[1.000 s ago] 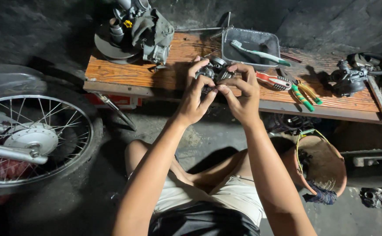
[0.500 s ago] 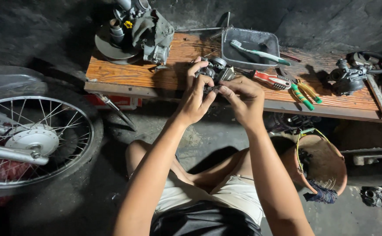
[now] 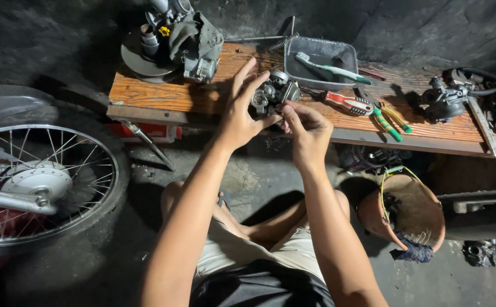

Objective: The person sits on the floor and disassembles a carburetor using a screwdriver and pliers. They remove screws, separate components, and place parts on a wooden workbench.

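A dim workshop with a stained concrete floor and a dark rough wall; a low wooden counter [image 3: 163, 94] runs across in front of the seated person. The left hand [image 3: 242, 111] is closed around a small grey metal carburetor [image 3: 273, 94], palm cupping its near side, fingers raised over its top. The right hand [image 3: 307, 128] pinches the carburetor's lower edge with thumb and fingertips, touching the left hand's thumb. The carburetor is held up just above the counter's front edge, between the two hands.

Just beyond the hands a grey metal tray [image 3: 316, 71] sits on the counter with a toothbrush [image 3: 330, 68] lying across it. Right of the right hand lie a red-handled screwdriver [image 3: 347, 103] and green and yellow handled pliers [image 3: 390, 120]. Farther right rests another engine part [image 3: 444, 101]. Beyond the left hand stands a larger engine assembly [image 3: 174, 40]. Well left, a spoked motorcycle wheel [image 3: 38, 182] stands on the floor; below the right forearm, a terracotta pot [image 3: 410, 213].
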